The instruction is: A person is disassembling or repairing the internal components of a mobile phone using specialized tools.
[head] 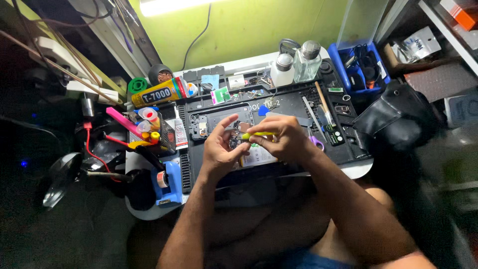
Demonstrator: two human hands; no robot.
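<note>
My left hand [219, 147] holds a small opened phone [236, 140] with bare circuit parts, just above the black work mat [298, 99]. My right hand [281, 137] grips a thin yellow-green tool [255, 134] whose tip points left at the phone's board. A white battery or back panel [259, 157] shows below the hands. A detached phone frame [201, 125] lies on the mat to the left of my left hand.
Two clear bottles [298, 62] stand at the mat's back. A big glue tube [157, 93] and a rack of small bottles [149, 124] sit at the left. A blue bin [356, 67] is at the right, a black bag [398, 119] beside it. Tweezers [316, 112] lie on the right.
</note>
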